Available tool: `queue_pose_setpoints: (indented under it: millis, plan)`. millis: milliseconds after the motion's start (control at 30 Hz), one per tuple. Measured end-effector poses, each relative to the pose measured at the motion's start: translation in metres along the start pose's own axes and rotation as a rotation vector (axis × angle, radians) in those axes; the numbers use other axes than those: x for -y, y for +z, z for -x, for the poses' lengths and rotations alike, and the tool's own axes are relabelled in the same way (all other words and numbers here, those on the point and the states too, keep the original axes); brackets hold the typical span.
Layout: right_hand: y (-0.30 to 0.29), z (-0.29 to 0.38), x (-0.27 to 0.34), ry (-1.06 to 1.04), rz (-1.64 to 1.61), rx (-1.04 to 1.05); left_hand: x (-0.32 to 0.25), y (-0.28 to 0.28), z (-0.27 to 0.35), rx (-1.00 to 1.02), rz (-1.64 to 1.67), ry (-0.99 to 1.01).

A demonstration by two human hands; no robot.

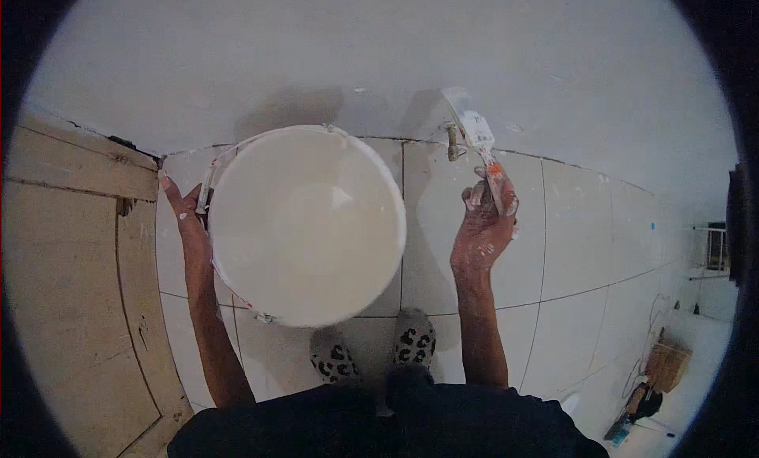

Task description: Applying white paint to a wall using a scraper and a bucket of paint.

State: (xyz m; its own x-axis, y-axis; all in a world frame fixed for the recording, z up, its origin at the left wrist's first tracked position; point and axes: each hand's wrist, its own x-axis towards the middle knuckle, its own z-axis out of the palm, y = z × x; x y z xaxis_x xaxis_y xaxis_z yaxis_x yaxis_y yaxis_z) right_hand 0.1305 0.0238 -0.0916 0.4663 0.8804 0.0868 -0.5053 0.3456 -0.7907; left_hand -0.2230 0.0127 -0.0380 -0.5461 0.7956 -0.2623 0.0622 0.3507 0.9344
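My right hand [489,206] grips the handle of a flat paintbrush [474,129], its head covered in white paint and pointing up towards the pale wall [415,49]. To the left, a large round white bucket [308,227] hangs or stands before me, its pale inside facing up; whether it touches the floor I cannot tell. My left hand [191,200] is closed round the grip of the bucket's wire handle [206,185], index finger stretched out. White paint marks both hands. Beside the brush head, a small metal fitting [453,142] sits at the wall's foot.
A worn wooden door or panel [71,256] stands along the left. Light floor tiles [504,262] meet the wall. My patterned shoes [415,339] are below the bucket. At the far right lie a brown box [668,363], cables and a white metal rack [711,250].
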Motion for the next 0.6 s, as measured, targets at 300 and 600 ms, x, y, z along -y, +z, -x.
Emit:
queue_pose_setpoints:
  millis: [300, 600]
  plan:
    - [0.024, 0.015, 0.044, 0.205, 0.520, 0.213, -0.032, 0.031, 0.051, 0.056, 0.061, 0.098]
    - [0.073, 0.030, 0.012, 0.377, 1.193, 0.985, -0.041, 0.050, 0.078, -0.029, -0.116, 0.143]
